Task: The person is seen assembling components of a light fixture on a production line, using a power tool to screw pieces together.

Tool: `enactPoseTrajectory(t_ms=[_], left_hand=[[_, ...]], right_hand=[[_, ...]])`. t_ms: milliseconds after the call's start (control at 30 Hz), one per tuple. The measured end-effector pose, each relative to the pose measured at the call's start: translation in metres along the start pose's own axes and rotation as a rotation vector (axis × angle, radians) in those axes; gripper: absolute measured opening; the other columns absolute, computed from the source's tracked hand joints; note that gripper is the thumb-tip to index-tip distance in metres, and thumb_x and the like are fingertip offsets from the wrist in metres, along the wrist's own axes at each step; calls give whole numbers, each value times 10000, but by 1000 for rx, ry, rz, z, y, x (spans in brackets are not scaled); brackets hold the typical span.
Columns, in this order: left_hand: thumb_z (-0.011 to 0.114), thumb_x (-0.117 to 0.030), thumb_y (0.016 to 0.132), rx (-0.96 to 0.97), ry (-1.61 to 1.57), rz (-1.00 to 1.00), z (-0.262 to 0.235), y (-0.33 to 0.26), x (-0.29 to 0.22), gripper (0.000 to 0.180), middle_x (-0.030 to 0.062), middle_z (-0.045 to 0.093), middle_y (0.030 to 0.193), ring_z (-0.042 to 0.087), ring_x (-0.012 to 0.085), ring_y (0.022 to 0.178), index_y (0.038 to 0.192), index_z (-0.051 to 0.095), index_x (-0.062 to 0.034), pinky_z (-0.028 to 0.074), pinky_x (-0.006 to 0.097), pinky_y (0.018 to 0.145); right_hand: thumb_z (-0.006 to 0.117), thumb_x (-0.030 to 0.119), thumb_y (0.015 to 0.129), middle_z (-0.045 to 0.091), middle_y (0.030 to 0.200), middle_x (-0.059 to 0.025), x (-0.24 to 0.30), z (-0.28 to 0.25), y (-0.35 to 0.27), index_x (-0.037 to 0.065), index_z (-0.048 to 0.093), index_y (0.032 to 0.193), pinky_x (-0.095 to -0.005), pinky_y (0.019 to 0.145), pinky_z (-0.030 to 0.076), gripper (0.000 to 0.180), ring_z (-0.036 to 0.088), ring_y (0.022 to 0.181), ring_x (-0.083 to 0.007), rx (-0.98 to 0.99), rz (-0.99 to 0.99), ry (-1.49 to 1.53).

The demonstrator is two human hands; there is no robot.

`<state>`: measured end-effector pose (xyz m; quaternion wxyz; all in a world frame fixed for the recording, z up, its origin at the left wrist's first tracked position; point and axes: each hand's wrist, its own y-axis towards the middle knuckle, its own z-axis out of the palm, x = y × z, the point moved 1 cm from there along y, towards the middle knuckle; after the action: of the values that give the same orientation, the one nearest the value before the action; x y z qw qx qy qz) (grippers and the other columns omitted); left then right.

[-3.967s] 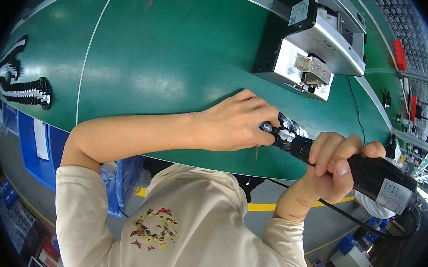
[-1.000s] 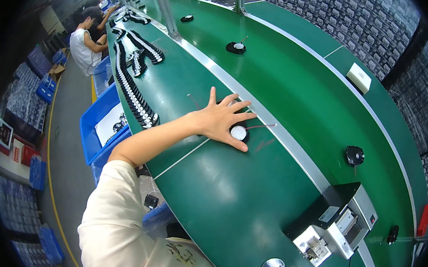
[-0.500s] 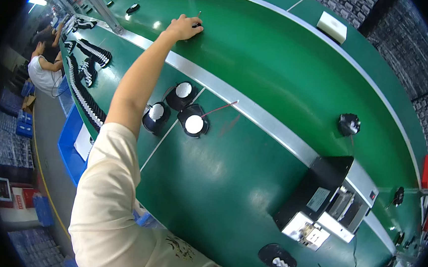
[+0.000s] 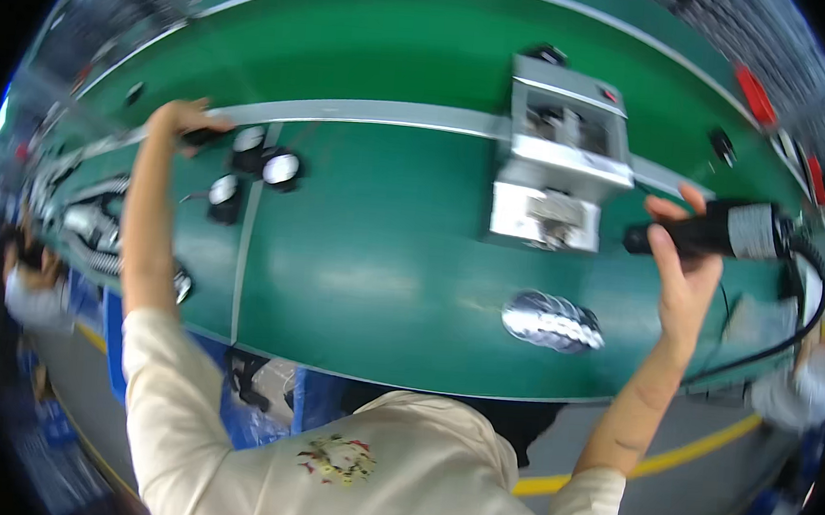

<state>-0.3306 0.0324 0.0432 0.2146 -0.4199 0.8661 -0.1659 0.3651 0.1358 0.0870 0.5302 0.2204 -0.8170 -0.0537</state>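
Note:
My left hand (image 4: 183, 122) reaches far out to the left, fingers closed over a small dark part (image 4: 208, 135) at the metal rail. Motion blur hides the details of that part. Just right of it sit several black rounded units with white discs: one unit (image 4: 282, 169) at the right, another (image 4: 223, 196) nearer me. My right hand (image 4: 685, 262) is wrapped round a black electric screwdriver (image 4: 720, 233), held above the bench right of a silver box-shaped machine (image 4: 575, 125). The screwdriver's tip points left, toward the machine's front plate.
A shiny blurred piece (image 4: 551, 322) lies near the bench's front edge. Behind the rail (image 4: 384, 112) runs a green belt (image 4: 369, 58) with a few dark parts. A thick black cable (image 4: 815, 314) trails from the screwdriver. Black-and-white strips (image 4: 99, 226) lie at far left; people sit at both sides.
The view has swung right. My left hand has come back from the belt to the rail with the dark part. My right hand has raised the screwdriver from the lower right edge.

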Motion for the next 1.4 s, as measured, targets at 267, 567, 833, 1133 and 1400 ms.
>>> enactPoseTrajectory(t_ms=[267, 567, 833, 1133, 1400], left_hand=[[617, -808, 712, -445, 101, 196, -18, -52, 18, 1128, 261, 467, 1451, 442, 387, 1362, 1524, 331, -79, 360, 442, 1126], [709, -644, 759, -732, -177, 67, -23, -201, 167, 903, 211, 685, 1138, 676, 318, 1034, 1444, 485, -101, 520, 369, 901], [775, -436, 780, -833, -822, -390, 30, -161, 367, 971, 260, 550, 1323, 601, 367, 1159, 1445, 273, 64, 624, 477, 750], [734, -638, 715, -759, -649, -639, 15, -107, 394, 1303, 333, 495, 1380, 557, 417, 1235, 1499, 33, 132, 507, 449, 960], [806, -614, 649, -677, -507, -782, 1, -91, 397, 1406, 297, 531, 1362, 652, 368, 1103, 1516, -38, 104, 541, 413, 920]], right_hand=[[670, 151, 903, 248, 1578, -223, 19, 52, -85, -1, 165, 1543, -484, 1170, 252, 830, 273, 1455, -350, -313, -343, -223], [838, 305, 690, 296, 1491, -331, 81, 308, -141, -106, 193, 1473, -524, 1147, 259, 1095, 306, 1383, -473, 764, -608, -21], [856, 393, 663, 462, 1346, -271, 181, 500, -129, -142, 216, 1450, -493, 1065, 318, 1146, 412, 1250, -399, 670, -521, -20], [769, 240, 718, 610, 1092, -211, 178, 541, -126, -129, 337, 1395, -446, 929, 427, 884, 520, 1063, -348, 650, -634, 16], [751, 198, 681, 599, 1102, -210, 174, 514, -118, -131, 345, 1387, -446, 904, 442, 879, 518, 1057, -350, 696, -657, -5]])
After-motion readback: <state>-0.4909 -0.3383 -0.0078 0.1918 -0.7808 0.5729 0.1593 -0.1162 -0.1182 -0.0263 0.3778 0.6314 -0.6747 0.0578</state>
